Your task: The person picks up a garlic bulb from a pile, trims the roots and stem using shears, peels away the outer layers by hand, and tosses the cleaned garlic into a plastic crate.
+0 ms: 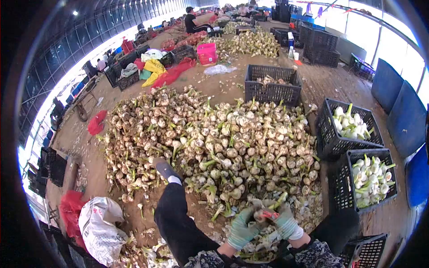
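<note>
— Talk me through the crates!
— On the right, the nearer crate (pixel 341 190) is brimming with white bulbs (pixel 372 183) with green stems, and the farther crate (pixel 331 138), standing just beyond, is holding more of the same. Behind the big garlic pile (pixel 214 134), the back crate (pixel 273 93) is carrying a low layer of brownish bulbs (pixel 272 80).
— And the white sack (pixel 103 232)?
— It's slumping at lower left; I can't tell what's inside.
— Now the hands!
— Both are wearing pale green gloves and working close together, at the pile's near edge. The left hand (pixel 243 228) is grasping a garlic bulb (pixel 258 215), and the right hand (pixel 287 222) is curling round a red object (pixel 270 214), too small to make out.
— So where's that bulb sitting?
— It's resting at the left fingertips, just beside the red object, while a green stem (pixel 280 201) is jutting up between the hands and the pile.
</note>
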`<state>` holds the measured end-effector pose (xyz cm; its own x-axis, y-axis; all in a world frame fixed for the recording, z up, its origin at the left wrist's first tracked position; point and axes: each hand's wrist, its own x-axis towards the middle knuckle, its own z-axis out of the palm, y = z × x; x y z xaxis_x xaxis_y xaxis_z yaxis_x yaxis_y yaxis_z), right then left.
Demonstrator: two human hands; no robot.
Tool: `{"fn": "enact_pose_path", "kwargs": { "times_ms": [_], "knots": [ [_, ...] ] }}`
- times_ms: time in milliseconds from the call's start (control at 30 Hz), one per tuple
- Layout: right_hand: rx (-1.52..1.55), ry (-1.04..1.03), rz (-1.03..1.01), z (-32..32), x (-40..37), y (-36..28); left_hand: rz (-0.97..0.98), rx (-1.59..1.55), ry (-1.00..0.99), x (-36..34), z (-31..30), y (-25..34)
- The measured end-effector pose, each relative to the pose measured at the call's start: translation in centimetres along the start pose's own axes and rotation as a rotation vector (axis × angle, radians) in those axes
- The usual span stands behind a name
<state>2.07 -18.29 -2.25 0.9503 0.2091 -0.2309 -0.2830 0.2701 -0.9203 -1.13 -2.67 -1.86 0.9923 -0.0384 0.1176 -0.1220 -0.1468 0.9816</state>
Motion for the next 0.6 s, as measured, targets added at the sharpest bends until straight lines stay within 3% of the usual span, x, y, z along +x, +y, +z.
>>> {"fn": "enact_pose_path", "kwargs": {
  "times_ms": [67,100,167,200,233,300,367,433,600],
  "knots": [
    [-0.358,-0.038,0.113,-0.8,0.0,-0.8,-0.006,-0.072,0.066,0.2,0.1,0.1],
    [-0.494,-0.022,0.242,-0.8,0.0,-1.2,0.032,0.257,0.072,0.2,-0.3,0.2],
    [0.012,-0.199,-0.204,-1.3,-1.0,0.4,0.190,0.219,0.086,0.3,-0.2,1.0],
    [-0.462,-0.240,-0.388,-2.9,0.1,2.5,0.131,0.156,0.066,0.6,0.0,1.5],
    [-0.944,-0.292,-0.572,-4.5,1.0,4.2,0.130,0.303,0.051,0.8,0.0,2.7],
    [0.029,-0.098,0.006,-0.6,-0.3,-0.6,0.166,0.268,0.041,0.9,0.5,3.1],
    [0.039,-0.102,-0.072,-0.8,-0.6,-0.9,0.159,0.249,0.045,0.9,0.7,3.3],
    [0.287,-0.221,-0.024,-0.7,-1.1,-2.2,0.164,0.235,0.057,1.0,0.6,3.3],
    [0.323,-0.218,-0.065,-0.8,-1.5,-2.4,0.071,0.044,0.028,0.8,0.7,3.4]
  ]
}}
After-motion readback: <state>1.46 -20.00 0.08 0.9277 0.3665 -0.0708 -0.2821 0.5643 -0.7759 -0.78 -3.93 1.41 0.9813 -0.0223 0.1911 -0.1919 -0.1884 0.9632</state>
